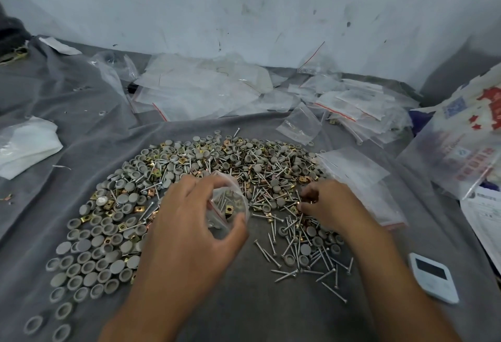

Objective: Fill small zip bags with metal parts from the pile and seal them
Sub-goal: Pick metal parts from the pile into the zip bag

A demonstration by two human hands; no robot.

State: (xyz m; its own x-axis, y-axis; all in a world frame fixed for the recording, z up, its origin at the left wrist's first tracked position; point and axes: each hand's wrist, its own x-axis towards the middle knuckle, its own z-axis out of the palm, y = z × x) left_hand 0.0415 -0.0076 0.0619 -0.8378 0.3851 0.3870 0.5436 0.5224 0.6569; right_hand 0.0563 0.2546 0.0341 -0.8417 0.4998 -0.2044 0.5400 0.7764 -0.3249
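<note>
A wide pile of metal parts (206, 162) lies on the grey cloth: grey round caps, brass square clips and silver nails. My left hand (189, 222) holds a small clear zip bag (230, 203) with its mouth held open; a few nails and a brass clip lie inside. To the right, my right hand (328, 206) is down on the pile, its thumb and fingertips pinching small brass clips (306, 202) among the nails. What lies under that palm is hidden.
A heap of empty and filled zip bags (206, 89) lies along the wall. More bags (355, 168) lie right of the pile. A printed plastic sack (461, 146) and papers sit at the far right, a white digital timer (433, 280) near my right forearm, white cloth (24, 143) at left.
</note>
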